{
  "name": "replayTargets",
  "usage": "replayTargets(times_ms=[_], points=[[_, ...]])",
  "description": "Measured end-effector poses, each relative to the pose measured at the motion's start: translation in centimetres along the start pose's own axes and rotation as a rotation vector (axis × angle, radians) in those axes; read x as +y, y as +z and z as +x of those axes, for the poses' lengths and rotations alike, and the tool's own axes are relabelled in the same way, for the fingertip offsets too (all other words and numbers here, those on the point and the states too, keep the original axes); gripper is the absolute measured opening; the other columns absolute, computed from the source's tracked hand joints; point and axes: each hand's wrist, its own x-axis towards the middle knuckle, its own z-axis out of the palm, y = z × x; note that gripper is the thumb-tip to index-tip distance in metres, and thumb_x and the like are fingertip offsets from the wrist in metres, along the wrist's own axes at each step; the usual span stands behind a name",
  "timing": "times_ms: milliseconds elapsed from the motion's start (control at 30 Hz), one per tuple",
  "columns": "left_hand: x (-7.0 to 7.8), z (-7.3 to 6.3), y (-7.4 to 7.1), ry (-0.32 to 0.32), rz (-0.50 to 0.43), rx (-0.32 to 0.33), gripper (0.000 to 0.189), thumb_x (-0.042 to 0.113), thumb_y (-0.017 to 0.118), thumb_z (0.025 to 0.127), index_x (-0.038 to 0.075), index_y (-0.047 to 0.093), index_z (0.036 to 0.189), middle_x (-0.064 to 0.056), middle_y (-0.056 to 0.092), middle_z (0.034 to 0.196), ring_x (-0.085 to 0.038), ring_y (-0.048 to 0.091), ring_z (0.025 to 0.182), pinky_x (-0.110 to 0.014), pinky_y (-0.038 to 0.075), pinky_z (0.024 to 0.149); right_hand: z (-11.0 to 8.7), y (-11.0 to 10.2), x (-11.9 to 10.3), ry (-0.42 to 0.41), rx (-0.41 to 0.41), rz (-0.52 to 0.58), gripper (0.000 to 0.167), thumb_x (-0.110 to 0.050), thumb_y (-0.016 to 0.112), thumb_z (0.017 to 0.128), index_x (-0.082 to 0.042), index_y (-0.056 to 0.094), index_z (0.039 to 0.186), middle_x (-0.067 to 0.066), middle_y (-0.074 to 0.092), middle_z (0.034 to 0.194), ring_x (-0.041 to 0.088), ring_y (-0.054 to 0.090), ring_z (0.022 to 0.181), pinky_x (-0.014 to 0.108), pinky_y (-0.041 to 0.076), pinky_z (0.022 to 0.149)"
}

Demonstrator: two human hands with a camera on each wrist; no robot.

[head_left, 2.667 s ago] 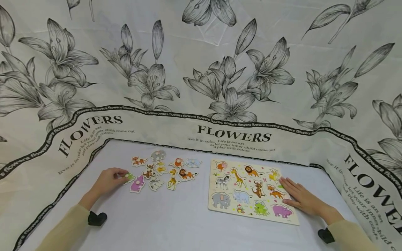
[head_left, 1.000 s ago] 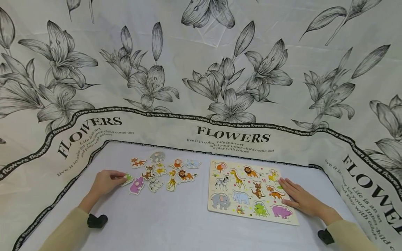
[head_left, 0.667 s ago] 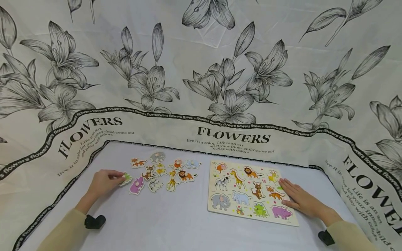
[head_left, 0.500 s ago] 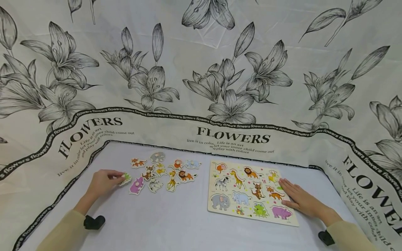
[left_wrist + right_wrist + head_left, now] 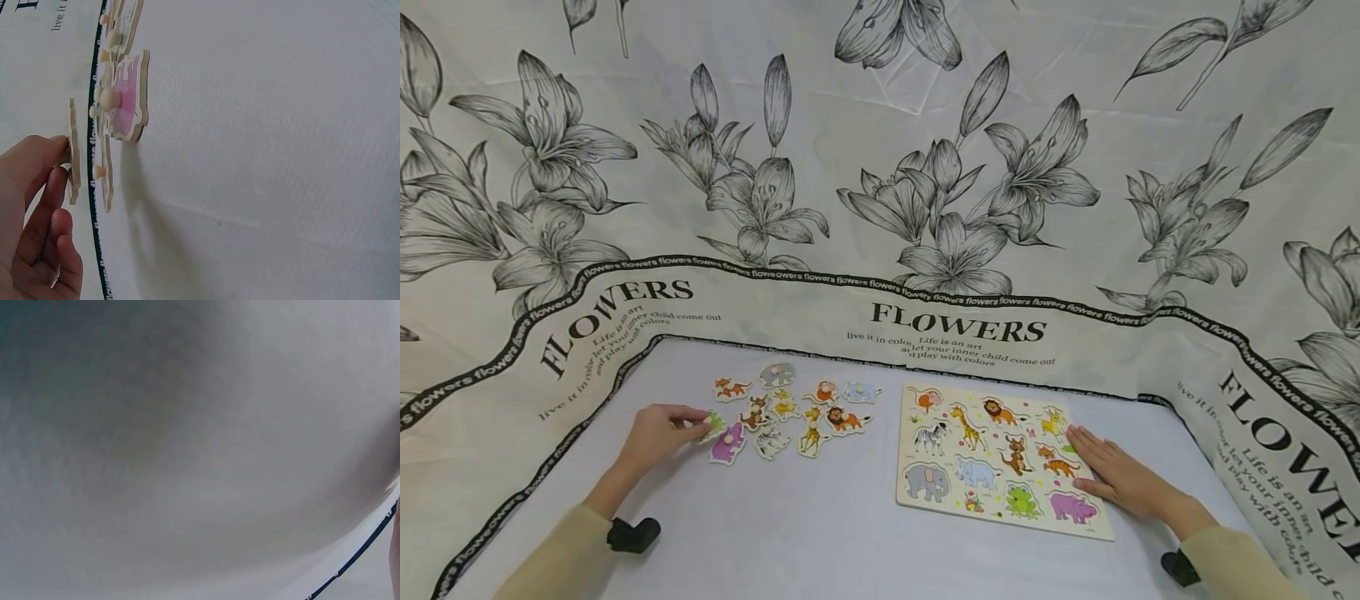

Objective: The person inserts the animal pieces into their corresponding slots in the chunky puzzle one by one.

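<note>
My left hand (image 5: 658, 437) pinches the green frog puzzle piece (image 5: 713, 422) between thumb and fingertips. In the left wrist view, the frog piece (image 5: 74, 153) shows edge-on, held from its back-of-hand side by its small knob, apart from the cloth. Just right of it lies the purple hippo piece (image 5: 727, 445), whose round wooden knob (image 5: 110, 99) stands out in the left wrist view. My right hand (image 5: 1123, 477) rests with straight fingers on the right edge of the animal puzzle board (image 5: 951, 515). The right wrist view is mostly blurred cloth.
Several loose knobbed animal pieces lie beyond the hippo, among them a zebra (image 5: 772, 440), a giraffe (image 5: 812, 432), a lion (image 5: 847, 419) and an elephant (image 5: 777, 376). A white cloth (image 5: 805, 533) covers the table. A flower-printed curtain (image 5: 880, 217) rises behind it.
The left hand drew the frog piece slightly left and toward me, then in the last half second shifted it back right, beside the hippo. The right hand and board have stayed put.
</note>
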Motion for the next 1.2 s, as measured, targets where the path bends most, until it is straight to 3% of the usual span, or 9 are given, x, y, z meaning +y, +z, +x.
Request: replayTargets(times_ms=[500,767,1200], points=[[1.6,0.6,1.2,0.046,-0.031,-0.021,0.020,0.017,0.078,0.078,0.006,0.076,0.094,0.000,0.068,0.074,-0.006,0.049,0.062,-0.020,0.040,0.052,0.0,0.2,0.4,0.046,-0.030,0.031,0.079,-0.046,0.053,0.095,-0.003,0.019,0.152,0.025,0.019,0.157,0.011,-0.007,0.149,0.006,-0.020,0.101],[2.5,1.0,2.1,0.046,-0.057,-0.045,0.019,0.016,0.078,0.077,0.007,0.076,0.094,0.001,0.068,0.073,-0.008,0.051,0.063,-0.020,0.042,0.052,0.0,0.1,0.2,0.037,-0.021,0.025,0.079,-0.045,0.053,0.095,-0.001,0.021,0.151,0.026,0.021,0.156,-0.006,-0.014,0.143,0.004,-0.019,0.100],[4.3,1.1,3.3,0.109,-0.108,-0.062,0.016,0.014,0.078,0.078,0.008,0.077,0.093,0.002,0.068,0.075,-0.005,0.051,0.062,-0.020,0.043,0.051,0.0,0.2,0.3,0.005,-0.009,0.004,0.078,-0.043,0.054,0.095,0.001,0.022,0.150,0.029,0.023,0.154,-0.012,-0.014,0.140,0.002,-0.018,0.100]])
